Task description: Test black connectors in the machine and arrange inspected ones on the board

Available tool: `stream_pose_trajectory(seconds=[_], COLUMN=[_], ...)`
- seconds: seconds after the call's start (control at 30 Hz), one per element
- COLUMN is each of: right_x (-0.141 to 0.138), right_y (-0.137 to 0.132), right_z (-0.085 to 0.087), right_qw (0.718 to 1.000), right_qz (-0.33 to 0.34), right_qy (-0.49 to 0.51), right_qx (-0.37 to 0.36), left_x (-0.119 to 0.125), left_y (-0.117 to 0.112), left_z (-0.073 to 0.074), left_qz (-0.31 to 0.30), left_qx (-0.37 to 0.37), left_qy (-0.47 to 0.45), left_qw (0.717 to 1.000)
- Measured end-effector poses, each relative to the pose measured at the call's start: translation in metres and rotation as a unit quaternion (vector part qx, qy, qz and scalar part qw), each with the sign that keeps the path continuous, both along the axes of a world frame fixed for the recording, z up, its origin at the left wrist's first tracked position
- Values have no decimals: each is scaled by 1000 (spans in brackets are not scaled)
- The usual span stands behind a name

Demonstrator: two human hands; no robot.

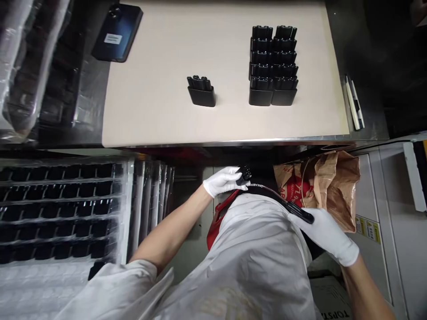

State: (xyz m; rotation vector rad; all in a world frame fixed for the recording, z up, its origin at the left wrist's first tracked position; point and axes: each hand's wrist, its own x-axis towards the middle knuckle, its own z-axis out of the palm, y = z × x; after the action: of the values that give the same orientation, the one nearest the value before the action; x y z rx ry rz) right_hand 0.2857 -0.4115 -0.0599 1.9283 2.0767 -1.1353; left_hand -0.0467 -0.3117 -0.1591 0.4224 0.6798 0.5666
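Observation:
My left hand [227, 182], in a white glove, is closed on a small black plastic part [244, 175] held over my lap, below the table's front edge. The fingers hide some of the part. My right hand [325, 233], also gloved, is wrapped round a slim black tool handle [300, 212]. A thin dark line runs from the handle's far end toward the left hand; whether it is a hose or a rod I cannot tell. On the table a single black part [202, 94] with several upright prongs stands by itself. Similar black parts [273, 84] stand in two close columns to its right.
A beige mat [160, 120] covers the table. A phone [118, 33] lies at its far left corner, pens [355, 103] at its right edge. At lower left stands a clear tray [56, 262] of black parts. A brown paper bag [336, 186] sits near my right hand.

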Motion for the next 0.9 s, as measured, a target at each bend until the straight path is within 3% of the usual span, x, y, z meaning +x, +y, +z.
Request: stream_pose_trajectory(seconds=[0.07, 0.13, 0.2, 0.3, 0.33, 0.37, 0.43, 0.5, 0.6, 0.67, 0.73, 0.8, 0.87, 0.9], right_x=[-2, -6, -14, -29, -34, -39, -45, -48, -47, -44, -42, -44, -49, -52], right_y=[3, 6, 11, 18, 20, 21, 22, 21, 17, 20, 31, 50, 72, 82], right_z=[2, 5, 10, 13, 12, 11, 6, -1, -14, -22, -29, -31, -31, -29], right_qw=[1000, 999, 994, 982, 975, 966, 954, 950, 947, 953, 962, 970, 975, 977], right_qz=[3, 5, 18, 62, 79, 96, 131, 164, 189, 198, 206, 212, 206, 196], right_qy=[-3, -44, -91, -158, -186, -212, -236, -230, -223, -199, -149, -87, -25, 4], right_qx=[3, 31, 56, 79, 93, 109, 131, 134, 131, 119, 100, 79, 76, 87], left_x=[-8, -12, -13, -12, -11, -11, -12, -15, -24, -33, -47, -69, -105, -128], left_y=[5, 9, 10, 6, 4, 1, -4, -12, -36, -61, -90, -123, -159, -179], left_z=[5, 11, 17, 22, 23, 22, 19, 14, 3, -3, -1, 12, 33, 45], left_qz=[-64, -104, -135, -179, -182, -174, -128, -57, 45, 108, 174, 245, 328, 373], left_qx=[72, 164, 278, 429, 450, 452, 401, 312, 193, 134, 94, 74, 71, 69], left_qy=[42, 154, 319, 499, 527, 544, 560, 536, 417, 348, 324, 342, 391, 431], left_qw=[994, 969, 896, 731, 698, 685, 714, 783, 887, 922, 925, 904, 857, 819])
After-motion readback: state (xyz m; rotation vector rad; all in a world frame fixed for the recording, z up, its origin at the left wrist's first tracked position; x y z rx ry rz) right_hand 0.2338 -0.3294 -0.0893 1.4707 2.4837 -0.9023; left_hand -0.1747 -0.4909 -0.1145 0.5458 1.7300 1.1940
